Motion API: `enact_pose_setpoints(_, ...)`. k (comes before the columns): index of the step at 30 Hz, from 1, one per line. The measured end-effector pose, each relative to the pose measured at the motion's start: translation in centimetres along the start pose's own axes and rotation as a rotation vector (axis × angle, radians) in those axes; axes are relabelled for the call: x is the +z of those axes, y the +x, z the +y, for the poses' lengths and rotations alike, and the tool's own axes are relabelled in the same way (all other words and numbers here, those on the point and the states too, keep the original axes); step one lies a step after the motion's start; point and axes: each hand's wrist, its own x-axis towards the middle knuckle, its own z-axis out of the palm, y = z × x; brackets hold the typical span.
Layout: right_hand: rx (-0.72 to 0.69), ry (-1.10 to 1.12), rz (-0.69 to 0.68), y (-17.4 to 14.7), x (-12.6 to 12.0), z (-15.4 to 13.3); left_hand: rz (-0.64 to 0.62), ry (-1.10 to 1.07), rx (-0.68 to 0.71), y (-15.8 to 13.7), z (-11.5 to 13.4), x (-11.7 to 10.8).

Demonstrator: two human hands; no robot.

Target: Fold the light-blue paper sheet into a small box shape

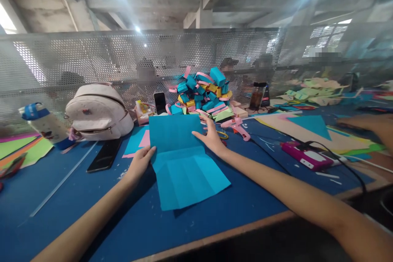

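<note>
A creased blue sheet of paper [181, 172] is held up between my two hands, its upper half raised and its lower half sloping down over the table. My left hand [141, 163] pinches the left edge near the middle fold. At the upper right edge, my right hand [211, 136] grips the sheet with the thumb on the front and the other fingers partly hidden behind. Several crease lines cross the paper. Just beyond it rises a pile of small folded paper pieces [199, 92] in blue, pink and yellow. A pink glue gun [237, 127] lies right of my right hand.
Left stand a white backpack [98, 110] and a bottle [46, 125], with a dark phone [104, 155] in front. Right are a magenta power strip [307, 156], cables and stacked coloured paper [316, 131]. Another person's arm [368, 125] reaches in there. A perforated metal screen [107, 57] closes the back.
</note>
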Motion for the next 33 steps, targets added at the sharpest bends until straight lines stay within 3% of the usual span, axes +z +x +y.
enact_pose_setpoints(4, 0.179, 0.101, -0.114, -0.3, 0.6, 1.9, 0.047, -0.034, 0.038, 0.1, 0.3, -0.6)
enact_pose_setpoints(9, 0.265, 0.258, -0.289, -1.6, 1.5, 0.8, 0.066, -0.060, 0.020, 0.1, 0.4, -1.0)
enact_pose_setpoints(20, 0.280, 0.349, -0.253, -2.0, 2.0, 0.3, 0.105, -0.017, 0.000, 0.5, -1.1, -1.3)
enact_pose_setpoints(33, 0.234, 0.229, -0.243, -2.6, 2.0, -0.4, 0.131, 0.055, 0.040, 0.6, -0.9, -1.2)
